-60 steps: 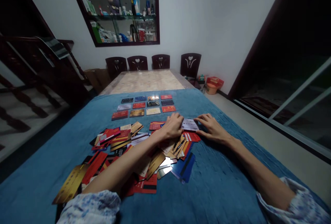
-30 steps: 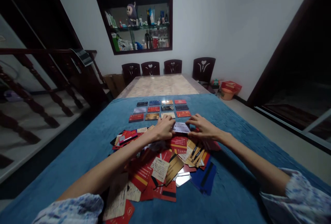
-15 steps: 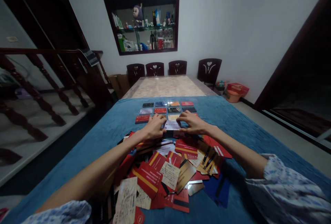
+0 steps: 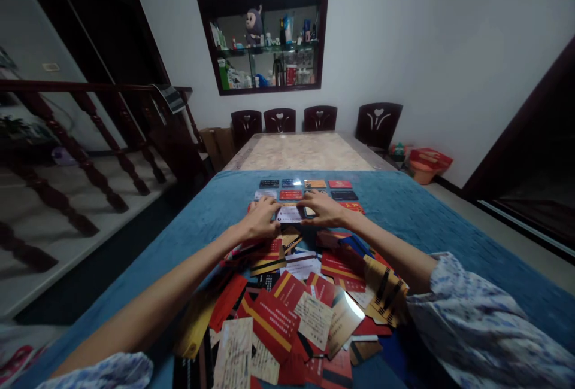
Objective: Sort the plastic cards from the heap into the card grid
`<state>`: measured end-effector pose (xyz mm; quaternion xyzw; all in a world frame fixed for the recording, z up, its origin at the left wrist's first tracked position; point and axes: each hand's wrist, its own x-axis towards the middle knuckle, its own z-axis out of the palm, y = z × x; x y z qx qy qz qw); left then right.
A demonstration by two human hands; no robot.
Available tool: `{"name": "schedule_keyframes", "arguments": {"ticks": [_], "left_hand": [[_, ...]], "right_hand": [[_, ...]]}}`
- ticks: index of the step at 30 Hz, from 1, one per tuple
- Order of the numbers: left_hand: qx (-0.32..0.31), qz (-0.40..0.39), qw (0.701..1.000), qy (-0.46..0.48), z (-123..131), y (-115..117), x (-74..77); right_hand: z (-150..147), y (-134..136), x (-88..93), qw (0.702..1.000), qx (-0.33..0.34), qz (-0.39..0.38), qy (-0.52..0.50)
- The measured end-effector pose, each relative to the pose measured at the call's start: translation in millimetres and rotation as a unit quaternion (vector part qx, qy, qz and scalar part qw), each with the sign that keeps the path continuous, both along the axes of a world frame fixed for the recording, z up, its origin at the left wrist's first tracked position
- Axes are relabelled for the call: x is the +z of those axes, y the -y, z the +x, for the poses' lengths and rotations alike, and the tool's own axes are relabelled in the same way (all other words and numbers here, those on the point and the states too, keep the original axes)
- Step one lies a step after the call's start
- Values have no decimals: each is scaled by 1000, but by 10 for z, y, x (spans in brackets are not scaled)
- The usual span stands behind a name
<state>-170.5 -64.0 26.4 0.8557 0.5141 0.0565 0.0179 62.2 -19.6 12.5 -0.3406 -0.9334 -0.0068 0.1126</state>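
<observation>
Blue cloth [image 4: 188, 215] bears loose cards [image 4: 281, 317]; left hand [image 4: 262, 219] and right hand [image 4: 324, 208], grip closed, hold a white card [image 4: 290, 214].

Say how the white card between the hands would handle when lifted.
The white card looks stiff, spanning flat between the left hand and right hand. It seems thin, so probably light. Glare on a gold card nearby hints it may be slippery.

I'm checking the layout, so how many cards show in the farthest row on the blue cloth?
4, from left to right: a black card, a blue card, an orange card and a red card. Others may be hidden underneath.
</observation>
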Motion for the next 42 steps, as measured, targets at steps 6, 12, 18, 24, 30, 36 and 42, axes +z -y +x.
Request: {"name": "schedule_keyframes", "arguments": {"ticks": [6, 12, 18, 24, 30, 36, 42], "left_hand": [[29, -2, 1000, -7, -179, -128, -3], [48, 3, 998, -27, -332, -300, 53], [71, 8, 996, -45, -455, -503, 114], [99, 3, 994, -56, -517, -706, 109], [97, 7, 994, -49, -576, -955, 1], [96, 7, 995, -39, -612, -1200, -131], [96, -8, 994, -41, -623, -1314, -200]], "right_hand": [[-259, -132, 69, 999, -11, -16, 34], [-486, -283, 130, 998, -24, -20, 52], [-687, -419, 228, 996, -45, -15, 72], [-850, -555, 288, 992, -74, -25, 96], [-969, -707, 266, 990, -86, -44, 104], [-1070, -886, 179, 985, -107, -56, 126], [-1121, -978, 119, 981, -117, -49, 149]]}}
